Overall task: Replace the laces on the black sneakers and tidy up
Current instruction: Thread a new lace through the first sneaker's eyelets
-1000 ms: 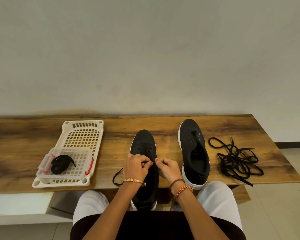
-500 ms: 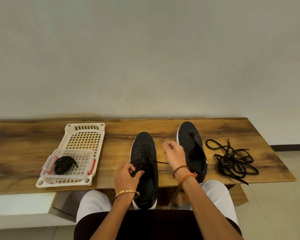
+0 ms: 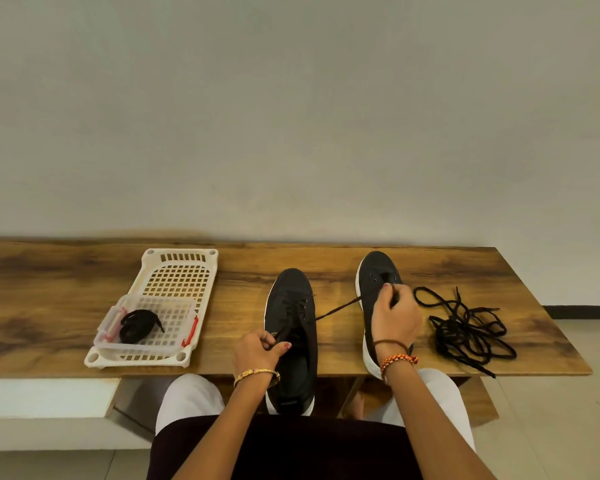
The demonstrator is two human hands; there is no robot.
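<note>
— Between the two hands, item one: what was logged?

— Left sneaker point(image 3: 293, 327), black, white sole, toe pointing away, heel hanging over the near edge of the wooden table point(image 3: 66, 306). Partly laced. One lace point(image 3: 336, 310) ran taut from its eyelets across to the right hand.

— State of the hands?

— Left hand point(image 3: 257, 353): fingers curled, pinching the other lace end at the sneaker's tongue. Right hand point(image 3: 394, 318): fingers curled round the taut lace end, raised over the right sneaker point(image 3: 378, 282).

— Change against the half-second-earlier picture?

— The right hand had travelled further rightward, from the gap between the shoes to above the right sneaker, and the drawn-out lace showed longer. The left hand kept its hold near the tongue. Both sneakers stayed where they were.

— Item two?

— Right sneaker, under and beyond the right hand: black, white sole, eyelets showing bare at the toe end; the rest was hidden by the hand.

— Right of the right hand?

— Loose tangle of black laces point(image 3: 465, 327) on the table, near that sneaker, not touching it. Unchanged.

— Left of the left hand?

— White slotted basket point(image 3: 179, 271), well apart from the shoe. On its near end sat a clear small box point(image 3: 146, 344) with red clips, holding a bundled black lace point(image 3: 137, 323). Unchanged.
</note>
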